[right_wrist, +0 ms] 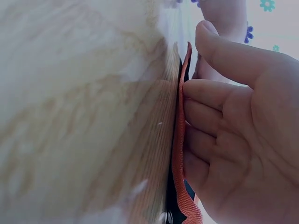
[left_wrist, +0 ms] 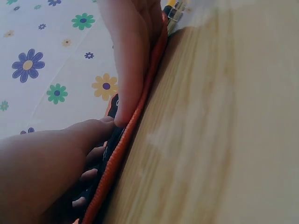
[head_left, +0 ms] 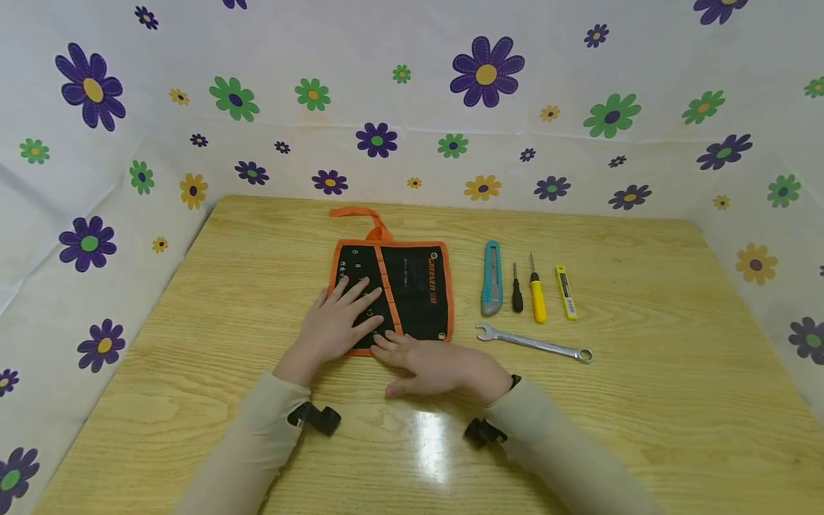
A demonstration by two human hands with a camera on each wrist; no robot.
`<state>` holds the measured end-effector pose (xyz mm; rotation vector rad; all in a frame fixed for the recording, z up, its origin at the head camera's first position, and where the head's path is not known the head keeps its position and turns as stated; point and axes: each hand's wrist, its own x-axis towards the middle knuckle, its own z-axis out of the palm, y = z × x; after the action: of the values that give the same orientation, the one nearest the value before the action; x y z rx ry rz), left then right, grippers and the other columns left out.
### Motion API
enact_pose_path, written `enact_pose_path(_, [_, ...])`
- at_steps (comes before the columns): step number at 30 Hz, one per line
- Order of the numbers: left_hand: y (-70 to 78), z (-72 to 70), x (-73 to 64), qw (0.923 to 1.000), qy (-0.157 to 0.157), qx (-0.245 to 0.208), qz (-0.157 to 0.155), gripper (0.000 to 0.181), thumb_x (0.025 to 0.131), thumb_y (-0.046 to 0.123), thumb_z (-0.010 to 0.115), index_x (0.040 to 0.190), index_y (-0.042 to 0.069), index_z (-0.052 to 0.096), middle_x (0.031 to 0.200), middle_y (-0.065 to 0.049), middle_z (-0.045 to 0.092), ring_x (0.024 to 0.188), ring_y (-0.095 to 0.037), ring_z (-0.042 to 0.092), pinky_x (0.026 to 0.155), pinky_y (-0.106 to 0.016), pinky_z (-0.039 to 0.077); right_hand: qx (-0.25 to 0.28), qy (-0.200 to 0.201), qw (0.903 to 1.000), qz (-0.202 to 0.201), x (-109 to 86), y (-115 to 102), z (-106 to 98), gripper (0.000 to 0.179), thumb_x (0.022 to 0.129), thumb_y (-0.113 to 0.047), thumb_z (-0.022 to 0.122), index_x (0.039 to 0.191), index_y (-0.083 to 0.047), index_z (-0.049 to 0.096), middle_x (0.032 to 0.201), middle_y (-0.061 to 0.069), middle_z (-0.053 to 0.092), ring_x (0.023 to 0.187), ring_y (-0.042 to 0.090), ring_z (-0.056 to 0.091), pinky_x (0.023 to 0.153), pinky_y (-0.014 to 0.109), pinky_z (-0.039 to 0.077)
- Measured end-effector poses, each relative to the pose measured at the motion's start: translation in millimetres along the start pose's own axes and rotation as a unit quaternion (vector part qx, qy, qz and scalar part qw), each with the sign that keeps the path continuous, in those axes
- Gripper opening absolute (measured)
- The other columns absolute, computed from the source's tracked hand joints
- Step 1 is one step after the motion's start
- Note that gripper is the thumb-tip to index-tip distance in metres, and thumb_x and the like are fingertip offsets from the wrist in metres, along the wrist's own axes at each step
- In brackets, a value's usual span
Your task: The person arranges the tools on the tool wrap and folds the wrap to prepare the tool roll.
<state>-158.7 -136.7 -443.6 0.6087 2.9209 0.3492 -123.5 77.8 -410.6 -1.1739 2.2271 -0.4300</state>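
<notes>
A black tool pouch [head_left: 417,286] with orange edging lies flat on the table, its orange strap [head_left: 360,212] trailing off the far side. My left hand [head_left: 336,322] rests spread on the pouch's left half, over the printed size numbers. Along the near edge, my right hand [head_left: 438,366] touches the pouch with its fingertips, thumb held apart. In the left wrist view the orange edging [left_wrist: 122,144] runs beside the fingers. The right wrist view has the right fingers [right_wrist: 201,114] extended against the orange edging [right_wrist: 179,135]. Neither hand grips anything.
Right of the pouch lie a teal utility knife [head_left: 492,279], a small black screwdriver [head_left: 517,295], a yellow-handled screwdriver [head_left: 538,297] and a narrow yellow case [head_left: 566,292]. A combination wrench [head_left: 537,345] lies nearer. Flower-printed cloth [head_left: 412,164] surrounds the wooden table [head_left: 644,429].
</notes>
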Motion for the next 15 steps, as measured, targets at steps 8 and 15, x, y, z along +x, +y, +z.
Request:
enact_pose_path(8, [-3.2,4.6,-4.0,0.9996,0.018,-0.017,0.01,0.062,0.098,0.056,0.038,0.152,0.027,0.029,0.158,0.0,0.016,0.145,-0.03,0.002,0.111,-0.06,0.004,0.023,0.007,0.9997,-0.001,1.3,2.2,0.5,0.071,0.096,-0.045,0.052,0.153,-0.014,0.022,0.157,0.002,0.013,0.144,0.018,0.004,0.114,0.038,0.017])
enact_pose_path(15, [-5.7,14.8,-3.5,0.9987,0.046,-0.011,0.019,0.062,0.098,0.056,0.037,0.153,0.028,0.027,0.159,0.001,0.016,0.145,-0.029,0.001,0.112,-0.057,0.0,0.07,0.007,0.9974,0.017,-2.9,4.7,-0.2,0.069,0.096,-0.044,0.054,0.153,-0.022,0.023,0.157,0.0,0.011,0.143,0.021,0.011,0.113,0.042,0.019])
